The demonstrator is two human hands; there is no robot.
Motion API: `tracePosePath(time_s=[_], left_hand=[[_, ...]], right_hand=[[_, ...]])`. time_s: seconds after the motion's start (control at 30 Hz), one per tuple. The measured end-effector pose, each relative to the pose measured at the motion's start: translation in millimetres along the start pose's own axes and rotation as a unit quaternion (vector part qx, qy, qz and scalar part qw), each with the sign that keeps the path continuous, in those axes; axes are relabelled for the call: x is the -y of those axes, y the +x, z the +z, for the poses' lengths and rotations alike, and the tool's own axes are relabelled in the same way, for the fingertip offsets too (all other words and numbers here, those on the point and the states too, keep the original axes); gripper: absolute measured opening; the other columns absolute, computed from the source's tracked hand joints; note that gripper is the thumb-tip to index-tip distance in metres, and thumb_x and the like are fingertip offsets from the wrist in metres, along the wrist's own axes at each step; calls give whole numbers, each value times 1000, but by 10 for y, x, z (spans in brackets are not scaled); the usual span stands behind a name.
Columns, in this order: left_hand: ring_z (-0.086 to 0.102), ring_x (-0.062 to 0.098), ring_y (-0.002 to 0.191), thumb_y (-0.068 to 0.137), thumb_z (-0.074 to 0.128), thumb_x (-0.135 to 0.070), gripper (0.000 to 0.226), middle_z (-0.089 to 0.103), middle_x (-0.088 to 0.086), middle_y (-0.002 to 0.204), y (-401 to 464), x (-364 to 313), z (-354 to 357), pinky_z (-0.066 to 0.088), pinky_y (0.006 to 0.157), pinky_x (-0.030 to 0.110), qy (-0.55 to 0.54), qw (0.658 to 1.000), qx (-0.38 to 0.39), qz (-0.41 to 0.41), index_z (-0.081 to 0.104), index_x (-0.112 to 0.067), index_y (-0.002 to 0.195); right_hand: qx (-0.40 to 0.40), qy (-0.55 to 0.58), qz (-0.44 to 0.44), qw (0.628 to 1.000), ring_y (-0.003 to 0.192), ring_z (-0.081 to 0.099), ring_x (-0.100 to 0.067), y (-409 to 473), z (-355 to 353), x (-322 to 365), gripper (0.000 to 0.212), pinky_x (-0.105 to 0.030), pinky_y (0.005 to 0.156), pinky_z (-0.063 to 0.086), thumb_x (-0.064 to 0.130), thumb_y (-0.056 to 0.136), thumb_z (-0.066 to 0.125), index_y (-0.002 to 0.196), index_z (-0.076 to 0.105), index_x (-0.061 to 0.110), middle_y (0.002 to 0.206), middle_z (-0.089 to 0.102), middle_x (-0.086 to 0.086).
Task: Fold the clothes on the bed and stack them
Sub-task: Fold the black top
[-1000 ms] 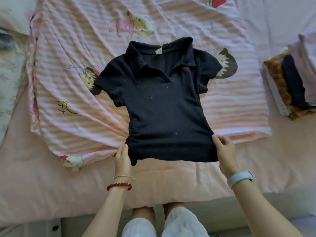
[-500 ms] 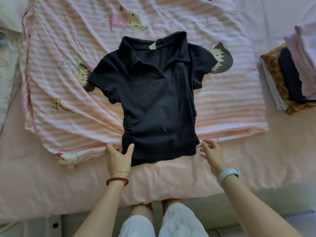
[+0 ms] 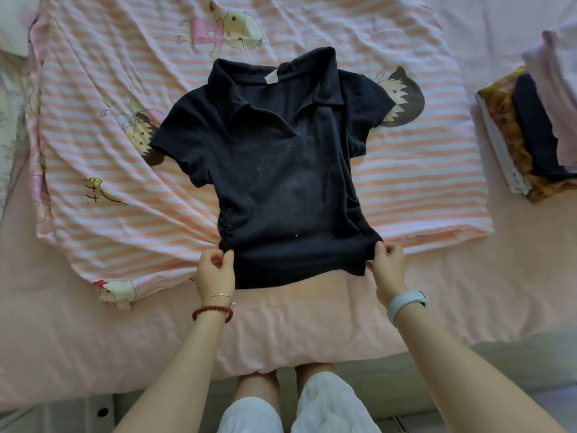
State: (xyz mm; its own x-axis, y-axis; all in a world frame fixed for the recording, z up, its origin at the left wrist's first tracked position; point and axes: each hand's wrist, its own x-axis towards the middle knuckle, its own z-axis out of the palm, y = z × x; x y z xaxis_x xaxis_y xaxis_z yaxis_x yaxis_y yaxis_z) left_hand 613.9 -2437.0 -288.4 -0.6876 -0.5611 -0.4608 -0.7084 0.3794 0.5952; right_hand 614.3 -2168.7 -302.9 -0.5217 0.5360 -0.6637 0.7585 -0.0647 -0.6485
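Striped pink bedding [image 3: 125, 170] lies under a black polo shirt [image 3: 274, 170], spread front-up mid-bed. The left hand [image 3: 215, 271] pinches its near-left hem corner, the right hand [image 3: 387, 264] pinches the near-right. Folded clothes [image 3: 537, 129] are stacked far right.

Both bare forearms rise from the lower edge of the frame toward its middle, the left from lower left, the right from lower right; the left hand [image 3: 215, 271] sits just left of centre, fingers curled and pinching dark cloth; the right hand [image 3: 388, 264] sits right of centre, pinching likewise; bead and chain bracelets ring the left wrist, a pale band the right.
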Motion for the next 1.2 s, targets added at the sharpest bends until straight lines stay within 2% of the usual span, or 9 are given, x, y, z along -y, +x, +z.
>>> tracePosePath(time_s=[0.07,0.2,0.43,0.53,0.67,0.83,0.93,1.0,1.2], left_hand=[[48,21,79,91,54,-15,9,53,2,79,-74,46,-54,32,70,26,-53,998,-3,-14,47,-9,90],[47,22,75,93,49,-13,9,48,-3,69,-72,114,-98,34,70,29,-92,995,-30,-40,43,-7,91],[42,24,84,96,41,-13,6,44,10,91,-70,169,-15,32,72,32,-16,997,25,-69,38,-8,96],[42,23,81,97,39,-14,6,44,11,93,-147,123,-9,29,69,29,-50,997,-14,-49,35,-10,96],[42,18,77,97,38,-15,3,45,3,87,-320,57,-39,28,68,24,-101,993,-67,10,36,-13,97],[51,-5,71,91,56,-27,16,53,-12,81,-509,247,-67,36,65,21,-79,996,45,3,47,-16,98],[56,30,84,90,57,-29,26,59,14,82,-585,510,-80,43,70,36,3,993,114,-43,53,-4,86],[54,39,93,93,52,-26,26,59,26,93,-605,655,-79,43,75,38,61,989,114,-77,52,-1,86],[49,23,95,93,50,-21,32,52,16,121,-484,565,-46,35,79,28,97,988,69,-98,49,-4,120]], right_hand=[[-41,14,-15,999,98,54,-30,10,-164,-22,8,-45,88,48,16,98,37,95,42,12,98,52,-7],[-81,-21,-43,996,83,49,-26,54,-402,-64,20,-41,75,48,19,99,32,85,44,12,82,48,-2],[-82,85,91,989,100,54,-32,103,-427,-142,33,-38,82,51,15,100,29,120,48,-3,114,52,-17],[-109,99,73,986,96,53,-27,64,-363,-27,32,-36,79,50,15,98,26,117,49,2,108,53,-11],[-134,-34,-72,988,72,45,-11,-43,-361,-29,18,-22,70,31,22,100,29,97,42,10,81,46,8],[-142,-107,-87,980,68,43,-17,-101,-563,-290,19,-30,67,29,23,99,31,93,42,9,74,45,8],[-124,-164,-55,977,71,43,-22,-149,-667,-495,22,-30,63,26,23,100,31,94,43,6,74,45,5],[-78,-211,-21,974,76,47,-26,-168,-722,-611,24,-32,67,32,24,100,31,98,46,5,83,54,-5],[-64,-259,4,964,112,47,-35,-136,-570,-468,32,-47,95,41,10,94,35,124,45,3,129,44,-18]])
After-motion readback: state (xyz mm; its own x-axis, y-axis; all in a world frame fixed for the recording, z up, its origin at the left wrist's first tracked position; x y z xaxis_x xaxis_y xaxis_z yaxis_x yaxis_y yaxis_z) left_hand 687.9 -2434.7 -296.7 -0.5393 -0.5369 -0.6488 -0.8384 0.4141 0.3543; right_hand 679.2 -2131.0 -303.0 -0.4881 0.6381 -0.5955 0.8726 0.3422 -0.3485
